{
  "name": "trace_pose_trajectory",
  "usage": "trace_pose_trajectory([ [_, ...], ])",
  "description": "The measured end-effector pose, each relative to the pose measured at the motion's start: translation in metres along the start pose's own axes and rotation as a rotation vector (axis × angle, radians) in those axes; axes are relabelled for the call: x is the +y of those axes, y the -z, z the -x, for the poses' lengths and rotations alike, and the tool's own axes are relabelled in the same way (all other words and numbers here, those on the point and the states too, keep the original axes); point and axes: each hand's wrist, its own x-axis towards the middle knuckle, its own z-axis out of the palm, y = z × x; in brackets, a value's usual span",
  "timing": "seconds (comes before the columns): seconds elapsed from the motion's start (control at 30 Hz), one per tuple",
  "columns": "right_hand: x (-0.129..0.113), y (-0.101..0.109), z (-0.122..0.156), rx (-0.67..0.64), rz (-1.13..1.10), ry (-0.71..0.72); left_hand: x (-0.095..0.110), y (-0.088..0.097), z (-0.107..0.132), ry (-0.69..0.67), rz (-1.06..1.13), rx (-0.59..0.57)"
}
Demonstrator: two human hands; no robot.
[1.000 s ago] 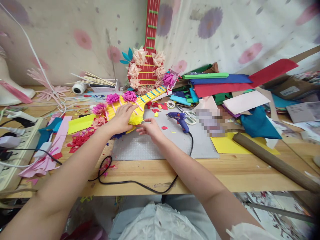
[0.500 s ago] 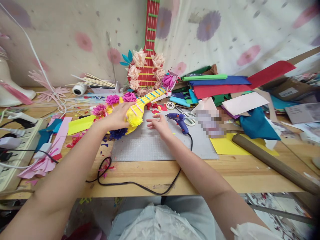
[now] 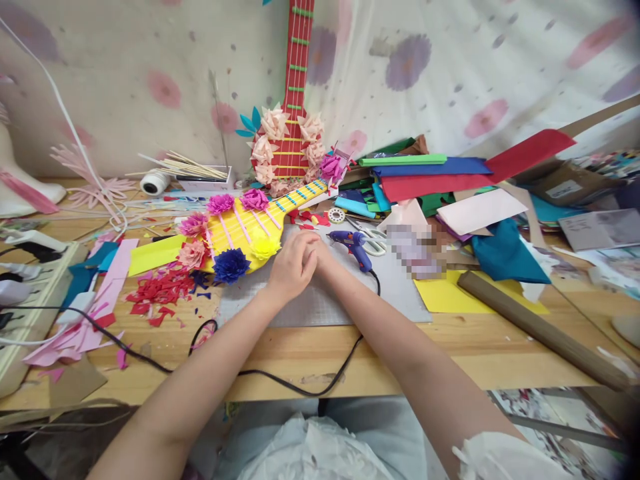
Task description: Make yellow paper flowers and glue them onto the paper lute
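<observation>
My left hand (image 3: 289, 268) and my right hand (image 3: 321, 251) meet over the grey cutting mat (image 3: 320, 303). The left hand's fingers are curled round the right hand's fingers and hide them. Whether anything lies between them I cannot tell. Just left of the hands lies a yellow paper guitar (image 3: 240, 230) with pink strings, untouched. Pink flowers, a blue flower (image 3: 231, 265) and a yellow flower (image 3: 265, 247) sit round its body. A blue glue gun (image 3: 350, 241) lies right of the hands.
A red paper guitar (image 3: 293, 100) with peach flowers leans on the curtain behind. Scissors (image 3: 373, 243), coloured paper sheets (image 3: 450, 173) and a brown cardboard tube (image 3: 540, 330) fill the right. Red scraps (image 3: 160, 293), a power strip (image 3: 30, 293) and the gun's black cord (image 3: 280, 380) lie left and front.
My left hand has let go of the yellow guitar and swung right to clasp my right hand. The guitar now lies flat, with the blue flower showing.
</observation>
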Motion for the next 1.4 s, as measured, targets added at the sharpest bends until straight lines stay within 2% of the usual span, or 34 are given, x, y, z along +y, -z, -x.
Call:
trace_pose_trajectory([
  [0.07, 0.004, 0.006, 0.003, -0.041, 0.218, 0.087, -0.005, -0.015, 0.016, 0.051, 0.044, 0.006],
  [0.13, 0.007, 0.014, 0.009, -0.093, 0.453, 0.199, -0.015, -0.022, 0.027, 0.103, 0.060, -0.016],
  [0.2, 0.010, 0.023, 0.017, -0.145, 0.551, 0.275, -0.024, -0.025, 0.033, 0.160, 0.067, -0.009],
  [0.3, 0.011, 0.032, 0.026, -0.196, 0.520, 0.314, -0.032, -0.026, 0.033, 0.247, 0.033, 0.005],
  [0.4, 0.011, 0.037, 0.031, -0.225, 0.418, 0.305, -0.034, -0.029, 0.031, 0.313, -0.039, -0.053],
  [0.53, 0.013, 0.038, 0.034, -0.180, 0.207, 0.304, -0.036, -0.033, 0.030, 0.278, -0.094, -0.138],
  [0.6, 0.014, 0.039, 0.037, -0.119, 0.182, 0.291, -0.037, -0.033, 0.029, 0.264, -0.104, -0.151],
  [0.73, 0.014, 0.040, 0.046, -0.017, 0.376, 0.298, -0.037, -0.032, 0.028, 0.266, -0.125, -0.182],
  [0.83, 0.013, 0.040, 0.049, -0.045, 0.573, 0.357, -0.036, -0.032, 0.027, 0.289, -0.156, -0.189],
  [0.93, 0.012, 0.038, 0.049, -0.053, 0.677, 0.376, -0.035, -0.032, 0.027, 0.299, -0.177, -0.179],
  [1.2, 0.008, 0.039, 0.047, 0.157, 0.614, 0.289, -0.037, -0.032, 0.027, 0.306, -0.168, -0.125],
  [1.4, 0.002, 0.033, 0.050, 0.107, 0.612, 0.290, -0.040, -0.034, 0.026, 0.390, -0.102, -0.064],
])
